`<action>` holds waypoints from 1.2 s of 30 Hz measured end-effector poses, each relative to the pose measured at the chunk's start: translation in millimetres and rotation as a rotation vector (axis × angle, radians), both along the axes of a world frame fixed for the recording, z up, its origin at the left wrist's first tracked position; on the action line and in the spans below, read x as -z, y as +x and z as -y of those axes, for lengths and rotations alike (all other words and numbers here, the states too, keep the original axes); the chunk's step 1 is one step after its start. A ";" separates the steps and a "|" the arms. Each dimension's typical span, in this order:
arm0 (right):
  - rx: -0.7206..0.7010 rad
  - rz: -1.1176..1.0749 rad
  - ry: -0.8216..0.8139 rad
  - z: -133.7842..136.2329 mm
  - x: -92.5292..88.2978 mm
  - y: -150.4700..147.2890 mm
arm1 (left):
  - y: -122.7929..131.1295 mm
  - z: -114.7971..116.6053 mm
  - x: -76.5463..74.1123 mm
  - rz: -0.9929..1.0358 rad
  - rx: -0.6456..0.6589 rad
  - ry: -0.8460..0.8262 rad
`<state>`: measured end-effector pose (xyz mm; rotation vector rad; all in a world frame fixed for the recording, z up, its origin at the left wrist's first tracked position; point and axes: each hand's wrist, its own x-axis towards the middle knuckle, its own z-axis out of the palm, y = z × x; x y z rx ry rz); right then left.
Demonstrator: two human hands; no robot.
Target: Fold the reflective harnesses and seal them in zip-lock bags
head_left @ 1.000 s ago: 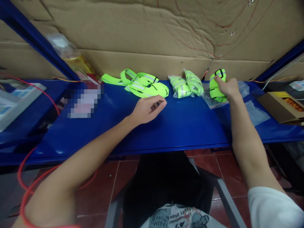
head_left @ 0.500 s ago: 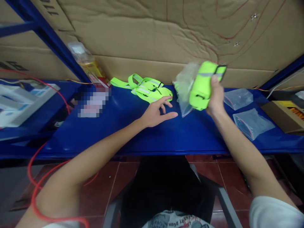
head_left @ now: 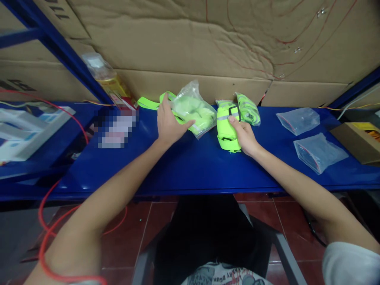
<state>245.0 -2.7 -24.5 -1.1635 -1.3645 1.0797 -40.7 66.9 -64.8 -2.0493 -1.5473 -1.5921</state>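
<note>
My right hand is closed on a folded bundle of neon-yellow reflective strap with grey stripes and black buckles, low over the blue table. My left hand has its thumb spread from its fingers, beside a clear plastic zip bag; I cannot tell whether it touches the bag. The bag lies over a loose yellow reflective strap, partly hidden by the bag and my left hand. Behind the bundle is another yellow strap packed in a clear bag.
Two clear zip bags lie on the right of the blue table, near an open cardboard box. A bottle stands at back left. Cardboard lines the back. A red hose loops at left.
My right hand has brought the strap bundle down and left. The clear bag has moved left, onto the loose strap. My left hand has shifted left and up beside it.
</note>
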 end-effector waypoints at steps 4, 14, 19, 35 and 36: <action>-0.078 -0.079 -0.196 2.0 4.4 -3.3 | -4.6 3.5 -13.3 0.020 -0.027 0.165; -0.153 -0.165 -0.314 1.1 0.7 -4.9 | 44.7 51.8 -26.0 -0.295 0.343 0.071; -0.214 -0.209 -0.334 1.0 1.4 -4.8 | 36.4 45.5 -21.0 -0.318 0.326 0.024; -0.398 -0.126 -0.281 8.9 9.8 -12.0 | 40.6 49.8 -20.0 -0.279 0.363 0.071; -0.389 -0.134 -0.285 8.4 9.9 -12.1 | 41.4 51.5 -21.0 -0.284 0.361 0.077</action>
